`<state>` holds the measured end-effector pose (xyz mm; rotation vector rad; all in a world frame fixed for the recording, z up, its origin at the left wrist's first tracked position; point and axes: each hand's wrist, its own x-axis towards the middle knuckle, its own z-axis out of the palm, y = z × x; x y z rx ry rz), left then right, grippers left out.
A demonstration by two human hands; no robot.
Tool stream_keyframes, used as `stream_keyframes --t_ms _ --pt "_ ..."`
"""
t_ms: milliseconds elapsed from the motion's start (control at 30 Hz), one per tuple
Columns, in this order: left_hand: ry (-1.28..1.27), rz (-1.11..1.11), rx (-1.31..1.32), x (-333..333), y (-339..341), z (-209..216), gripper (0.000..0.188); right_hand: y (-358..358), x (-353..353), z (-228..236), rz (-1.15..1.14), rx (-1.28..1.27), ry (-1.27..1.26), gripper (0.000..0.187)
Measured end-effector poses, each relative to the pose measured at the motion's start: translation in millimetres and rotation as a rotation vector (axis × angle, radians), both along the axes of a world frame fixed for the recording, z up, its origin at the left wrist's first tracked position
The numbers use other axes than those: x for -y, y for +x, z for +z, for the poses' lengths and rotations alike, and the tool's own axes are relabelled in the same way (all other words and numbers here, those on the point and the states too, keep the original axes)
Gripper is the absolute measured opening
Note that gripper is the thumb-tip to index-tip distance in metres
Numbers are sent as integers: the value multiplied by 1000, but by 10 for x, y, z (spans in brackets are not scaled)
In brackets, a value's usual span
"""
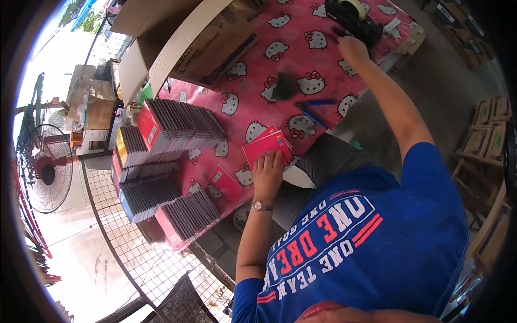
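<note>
Red booklets (264, 146) in a small, fanned pile, directly under the left hand (267, 173), close to the near edge of the bench (416, 39). From the head view: laid over the top booklet with fingers nearly straight on the left, thumb hidden, so cannot tell pressing from pinching. Stretched well away on the right, with the right hand (353, 51) at the near end of a black tape dispenser (353, 24); cannot tell whether closed on anything, with fingertips partly hidden. Likeliest trouble: a slide off the edge after any easing of left-hand pressure, because of the uneven fan and a smooth-looking surface. Possible too: a scrape from the dispenser's cutting end, or a knock to the blue-handled tool (321, 102) between the hands during a sweep back. Also at risk, left of the left hand: a loose pink booklet (226, 183) near the edge, and tall rows of spiral-bound notebooks (183, 126), perhaps easily toppled by an elbow. Underneath, a pink covering (242, 89) printed with cartoon cat faces; beyond the left hand, an open cardboard box (215, 48). Farther left, a fan (48, 167) and wire grid (116, 220) against bright daylight; past the right arm, grey floor (425, 89) and brown cartons (487, 134).
</note>
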<state>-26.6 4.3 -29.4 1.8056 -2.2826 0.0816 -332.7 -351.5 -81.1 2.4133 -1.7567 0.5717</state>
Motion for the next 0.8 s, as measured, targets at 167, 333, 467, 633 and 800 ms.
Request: stream_keyframes --t_ms 167,333,467,633,800 --pt "94 -48 -142 53 155 216 31 32 -243 382 -40 75 80 30" --pt "40 80 -149 201 184 483 26 673 -1178 763 524 698 451 39" --pt "-57 138 -47 300 101 374 22 1146 -1916 688 851 751 581 29" --pt "-61 151 -58 336 96 380 19 1247 -2046 654 794 639 520 21" --pt "-112 132 -101 352 148 335 22 1330 -2020 642 786 701 368 20"
